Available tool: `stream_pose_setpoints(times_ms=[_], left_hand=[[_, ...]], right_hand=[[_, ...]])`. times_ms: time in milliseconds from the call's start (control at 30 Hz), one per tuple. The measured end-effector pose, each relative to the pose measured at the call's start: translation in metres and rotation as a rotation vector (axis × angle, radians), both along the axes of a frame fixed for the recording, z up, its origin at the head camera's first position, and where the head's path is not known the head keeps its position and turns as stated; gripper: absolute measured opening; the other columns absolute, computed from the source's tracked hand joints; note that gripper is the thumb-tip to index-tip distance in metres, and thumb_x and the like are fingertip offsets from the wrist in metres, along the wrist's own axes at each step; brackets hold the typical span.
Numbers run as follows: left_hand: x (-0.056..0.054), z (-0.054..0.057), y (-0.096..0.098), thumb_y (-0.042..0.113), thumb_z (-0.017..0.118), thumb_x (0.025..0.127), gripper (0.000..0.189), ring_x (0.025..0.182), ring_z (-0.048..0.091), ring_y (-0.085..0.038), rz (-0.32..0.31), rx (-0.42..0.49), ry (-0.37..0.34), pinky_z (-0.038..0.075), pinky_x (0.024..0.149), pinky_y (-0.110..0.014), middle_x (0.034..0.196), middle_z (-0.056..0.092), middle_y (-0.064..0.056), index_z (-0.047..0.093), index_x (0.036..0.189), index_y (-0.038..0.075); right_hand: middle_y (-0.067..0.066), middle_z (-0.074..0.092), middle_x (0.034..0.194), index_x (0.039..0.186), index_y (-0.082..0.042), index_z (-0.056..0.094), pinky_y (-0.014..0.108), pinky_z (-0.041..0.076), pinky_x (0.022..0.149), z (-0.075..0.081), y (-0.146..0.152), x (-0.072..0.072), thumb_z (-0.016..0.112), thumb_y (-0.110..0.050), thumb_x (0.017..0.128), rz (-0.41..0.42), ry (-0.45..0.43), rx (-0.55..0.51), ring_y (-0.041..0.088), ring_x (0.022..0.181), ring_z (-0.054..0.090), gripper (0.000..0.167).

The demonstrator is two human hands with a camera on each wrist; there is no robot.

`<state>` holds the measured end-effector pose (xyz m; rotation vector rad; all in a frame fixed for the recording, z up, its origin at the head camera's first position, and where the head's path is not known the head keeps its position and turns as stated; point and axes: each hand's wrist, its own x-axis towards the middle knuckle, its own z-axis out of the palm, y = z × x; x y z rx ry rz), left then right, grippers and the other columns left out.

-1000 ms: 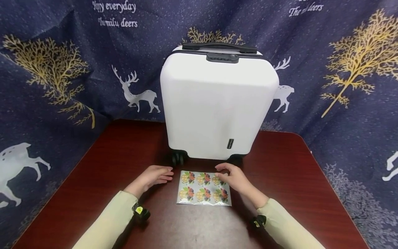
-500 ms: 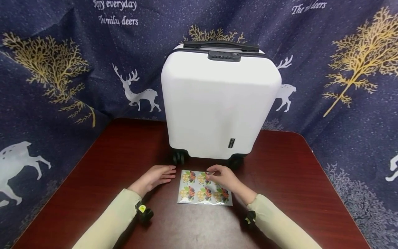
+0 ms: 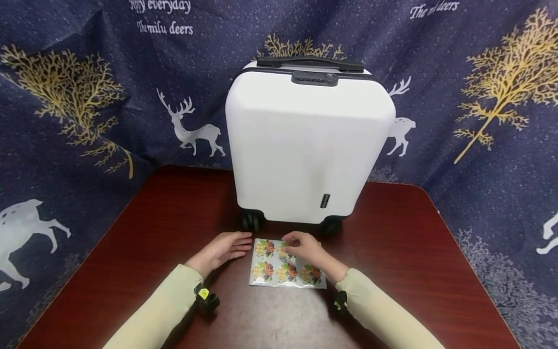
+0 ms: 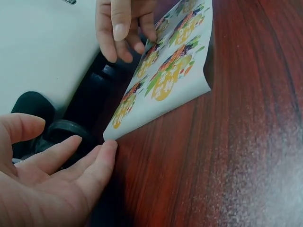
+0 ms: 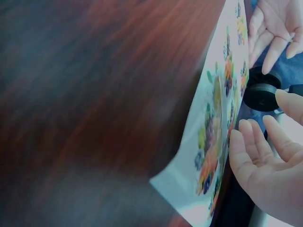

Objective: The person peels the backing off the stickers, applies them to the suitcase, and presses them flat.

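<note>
A sheet of fruit stickers lies flat on the table in the head view, its pictures set in two rows. Just off its left edge is my left hand, palm facing inward and fingers extended. In the left wrist view a fingertip of that hand comes right up to the sheet's near corner. My right hand is over the sheet's upper right part and hides some of the stickers. Its fingers are loosely bent in the right wrist view, with nothing between them and the thumb.
Behind the sheet a white suitcase stands upright on black wheels, close beyond both hands. The dark red wooden table extends to either side. A blue cloth with deer and trees hangs at the back.
My right hand has moved left over the sticker sheet, from its right edge toward the middle. My left hand has come slightly right, closer to the sheet. The suitcase has not moved.
</note>
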<state>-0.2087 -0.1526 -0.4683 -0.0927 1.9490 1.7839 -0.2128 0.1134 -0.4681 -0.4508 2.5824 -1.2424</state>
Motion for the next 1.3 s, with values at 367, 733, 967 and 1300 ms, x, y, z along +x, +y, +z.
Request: stream_pose_setpoints(times_ms=[367,733,967,1300], left_hand=[[0.000,0.000,0.006,0.021,0.037,0.109,0.050,0.138,0.053,-0.042,0.009,-0.013,-0.032,0.051,0.110,-0.046,0.150,0.050,-0.031,0.045,0.149,-0.007],[0.000,-0.002,0.011,0.020,0.047,0.107,0.051,0.116,0.066,-0.026,0.136,0.109,-0.095,0.056,0.103,-0.038,0.154,0.044,-0.033,0.044,0.149,-0.007],[-0.004,-0.013,0.014,0.014,0.054,0.103,0.044,0.097,0.070,-0.017,0.156,0.150,-0.123,0.061,0.094,-0.033,0.137,0.062,-0.031,0.052,0.139,-0.011],[-0.015,-0.015,0.022,0.011,0.056,0.101,0.036,0.084,0.071,-0.012,0.093,0.106,-0.135,0.062,0.079,-0.026,0.098,0.077,-0.009,0.057,0.127,-0.015]], right_hand=[[0.019,0.072,0.111,0.116,0.002,0.071,0.027,0.054,0.078,-0.006,-0.006,-0.002,0.072,-0.013,0.092,0.010,-0.031,-0.028,0.022,0.095,0.067,0.029],[0.019,0.073,0.112,0.115,0.002,0.071,0.029,0.055,0.080,-0.006,-0.008,-0.002,0.073,-0.014,0.091,0.002,-0.030,-0.017,0.023,0.097,0.068,0.029],[0.019,0.072,0.112,0.115,0.002,0.071,0.030,0.055,0.081,-0.007,-0.006,-0.001,0.073,-0.015,0.091,0.007,-0.039,-0.020,0.024,0.098,0.068,0.029],[0.017,0.073,0.110,0.114,0.002,0.072,0.031,0.056,0.082,-0.006,-0.008,-0.001,0.074,-0.014,0.090,-0.009,-0.030,-0.004,0.022,0.097,0.068,0.028]])
